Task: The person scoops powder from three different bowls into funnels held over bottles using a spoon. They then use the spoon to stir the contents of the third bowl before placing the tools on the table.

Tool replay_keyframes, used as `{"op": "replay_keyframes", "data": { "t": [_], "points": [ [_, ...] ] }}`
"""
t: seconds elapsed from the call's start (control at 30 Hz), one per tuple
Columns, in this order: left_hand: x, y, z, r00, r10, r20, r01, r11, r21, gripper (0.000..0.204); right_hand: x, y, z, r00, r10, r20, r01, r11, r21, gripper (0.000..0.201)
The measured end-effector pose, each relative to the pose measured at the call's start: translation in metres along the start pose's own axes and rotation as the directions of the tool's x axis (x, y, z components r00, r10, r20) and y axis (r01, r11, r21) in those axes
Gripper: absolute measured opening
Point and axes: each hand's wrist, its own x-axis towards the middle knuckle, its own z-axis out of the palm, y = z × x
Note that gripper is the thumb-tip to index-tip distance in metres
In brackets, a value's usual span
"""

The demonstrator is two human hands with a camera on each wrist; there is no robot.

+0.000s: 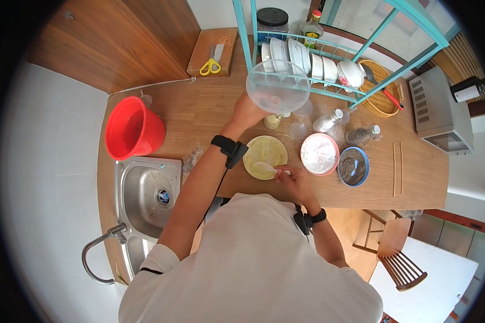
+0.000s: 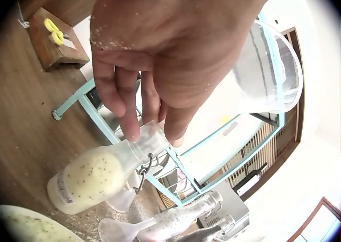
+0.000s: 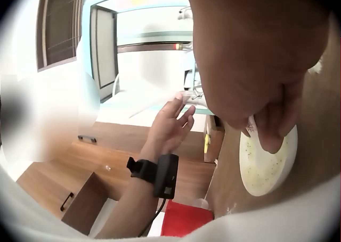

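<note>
My left hand (image 1: 248, 112) grips a large clear plastic funnel (image 1: 269, 72) low down, fingers and thumb right at the mouth of a swing-top glass bottle (image 2: 90, 178). The bottle stands on the counter, filled with a pale yellow, dark-specked mixture. In the head view the funnel's wide top hides part of my left hand. A white spoon (image 1: 264, 167) is held by its handle in my right hand (image 1: 296, 183). Its bowl end rests in a shallow pale bowl (image 1: 247, 161) lined with the same yellow mixture, close in front of my body.
Right of the pale bowl stand a pink-rimmed bowl (image 1: 337, 164) of white powder and a blue bowl (image 1: 367, 169) of dark grains. Behind them are filled bottles (image 1: 324, 123) and small funnels (image 1: 297, 131). A teal dish rack (image 1: 380, 86), red bucket (image 1: 153, 134) and sink (image 1: 145, 207) surround the space.
</note>
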Motion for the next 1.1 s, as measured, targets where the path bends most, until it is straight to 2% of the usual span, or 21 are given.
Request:
{"op": "replay_keyframes", "data": {
  "t": [0.1,0.13,0.23,0.4,0.6,0.67,0.73,0.77,0.83,0.87,0.97,1.0,1.03,1.07,1.1],
  "points": [
    [0.001,0.001,0.000,1.000,0.003,0.010,-0.003,1.000,-0.005,0.028,0.009,0.020,0.007,0.981,0.191,0.027,-0.186,0.902,0.390,0.023],
    [0.001,0.001,0.000,1.000,0.001,0.011,-0.001,1.000,-0.017,0.027,0.011,0.025,0.008,0.981,0.192,0.029,-0.188,0.901,0.390,0.023],
    [0.001,0.001,0.000,1.000,-0.001,0.011,0.001,1.000,-0.022,0.026,0.019,0.028,0.008,0.936,0.343,0.080,-0.329,0.767,0.552,0.026],
    [0.001,0.002,-0.001,1.000,0.004,0.017,-0.004,1.000,-0.010,0.025,0.015,0.017,0.000,0.918,0.393,0.050,-0.333,0.698,0.634,0.028],
    [0.003,-0.004,0.001,0.999,-0.003,0.033,0.004,0.999,-0.037,0.025,0.011,-0.033,-0.039,0.966,0.253,-0.053,-0.149,0.715,0.683,0.025],
    [0.002,-0.006,0.002,1.000,0.025,-0.003,-0.025,0.999,-0.048,0.027,0.009,-0.059,-0.055,0.973,0.217,-0.081,-0.105,0.726,0.679,0.024],
    [0.001,-0.010,0.005,0.999,0.040,-0.017,-0.041,0.998,-0.057,0.030,0.011,-0.089,-0.070,0.981,0.064,-0.186,0.085,0.715,0.694,0.024],
    [0.002,-0.012,0.006,0.999,0.027,-0.021,-0.028,0.997,-0.067,0.029,0.012,-0.105,-0.076,0.980,0.063,-0.190,0.089,0.715,0.694,0.024],
    [0.004,-0.017,0.007,0.999,0.003,-0.032,-0.006,0.996,-0.086,0.028,0.015,-0.134,-0.087,0.952,-0.094,-0.291,0.276,0.672,0.687,0.023],
    [0.006,-0.018,0.007,1.000,0.007,-0.031,-0.010,0.996,-0.085,0.028,0.018,-0.146,-0.089,0.951,-0.097,-0.294,0.281,0.671,0.686,0.023],
    [0.008,-0.020,0.007,0.993,0.117,-0.026,-0.117,0.993,0.024,0.026,0.031,-0.174,-0.082,0.842,-0.199,-0.501,0.456,0.759,0.465,0.022],
    [0.008,-0.021,0.008,0.993,0.119,-0.026,-0.118,0.993,0.023,0.026,0.034,-0.179,-0.079,0.842,-0.200,-0.502,0.457,0.759,0.463,0.022],
    [0.008,-0.020,0.008,0.992,0.124,-0.035,-0.125,0.992,-0.006,0.025,0.036,-0.183,-0.075,0.810,-0.322,-0.489,0.469,0.857,0.212,0.021],
    [0.008,-0.019,0.008,0.991,0.129,-0.045,-0.130,0.991,-0.036,0.025,0.038,-0.186,-0.072,0.783,-0.437,-0.442,0.462,0.885,-0.056,0.021],
    [0.008,-0.018,0.008,0.989,0.134,-0.058,-0.137,0.988,-0.065,0.024,0.040,-0.188,-0.071,0.762,-0.537,-0.362,0.439,0.839,-0.322,0.021]
  ]
}}
